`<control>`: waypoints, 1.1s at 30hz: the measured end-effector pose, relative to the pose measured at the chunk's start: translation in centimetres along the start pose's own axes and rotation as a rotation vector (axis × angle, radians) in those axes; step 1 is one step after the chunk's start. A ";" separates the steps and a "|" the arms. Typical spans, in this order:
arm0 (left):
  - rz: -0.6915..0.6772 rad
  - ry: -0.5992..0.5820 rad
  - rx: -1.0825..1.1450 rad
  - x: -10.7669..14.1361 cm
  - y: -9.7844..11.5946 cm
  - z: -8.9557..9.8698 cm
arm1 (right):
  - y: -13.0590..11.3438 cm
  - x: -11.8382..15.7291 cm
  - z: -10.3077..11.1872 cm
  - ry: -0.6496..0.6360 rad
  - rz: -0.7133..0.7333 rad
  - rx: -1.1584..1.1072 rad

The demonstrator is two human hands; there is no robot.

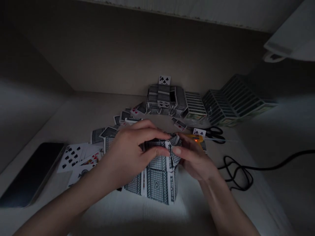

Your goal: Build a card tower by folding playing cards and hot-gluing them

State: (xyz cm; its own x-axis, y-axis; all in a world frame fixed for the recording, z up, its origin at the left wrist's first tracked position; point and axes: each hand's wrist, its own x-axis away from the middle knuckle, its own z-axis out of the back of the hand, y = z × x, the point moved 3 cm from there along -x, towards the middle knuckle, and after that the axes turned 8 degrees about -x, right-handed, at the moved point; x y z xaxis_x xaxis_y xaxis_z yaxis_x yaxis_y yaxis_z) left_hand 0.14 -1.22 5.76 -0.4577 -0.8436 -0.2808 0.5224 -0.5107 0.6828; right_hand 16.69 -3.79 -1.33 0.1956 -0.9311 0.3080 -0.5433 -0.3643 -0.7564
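A boxy structure built from playing cards (157, 183), with dark patterned card backs facing out, stands in front of me. My left hand (135, 147) reaches over its top, thumb and fingers closed on the upper edge near the right corner. At that same corner my right hand (194, 155) grips a folded card piece, its thumb on the near face and the fingers behind, partly hidden. A yellow glue gun (195, 138) with a small orange light lies just beyond the right hand.
Behind stand a second card structure (164, 98) and several ridged card stacks (233, 101). Black scissors (215, 134) and a looped black cable (240, 173) lie right. Loose cards (71, 157) and a dark phone-like slab (33, 173) lie left. A white object (292, 36) overhangs upper right.
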 end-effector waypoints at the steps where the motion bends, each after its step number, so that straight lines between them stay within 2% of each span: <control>1: 0.011 -0.008 0.005 0.0 0.0 0.0 | 0.0 0.1 0.0 -0.010 0.008 0.008; 8: 0.130 -0.046 0.017 0.4 0.3 0.2 | 0.0 0.5 -0.3 -0.036 0.111 0.076; 16: 0.219 -0.046 0.035 1.0 0.8 0.7 | -0.4 0.9 -1.1 -0.034 0.108 0.114; 33: 0.233 -0.019 0.049 0.7 1.1 0.9 | -0.8 1.5 -1.6 -0.038 0.103 0.173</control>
State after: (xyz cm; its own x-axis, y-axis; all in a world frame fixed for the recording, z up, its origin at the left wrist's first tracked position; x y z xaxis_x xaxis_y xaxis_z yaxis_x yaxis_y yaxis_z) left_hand -0.29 -2.24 6.88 -0.3425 -0.9343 -0.0993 0.5799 -0.2933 0.7600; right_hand 16.11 -4.87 0.71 0.1789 -0.9624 0.2043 -0.4143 -0.2620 -0.8716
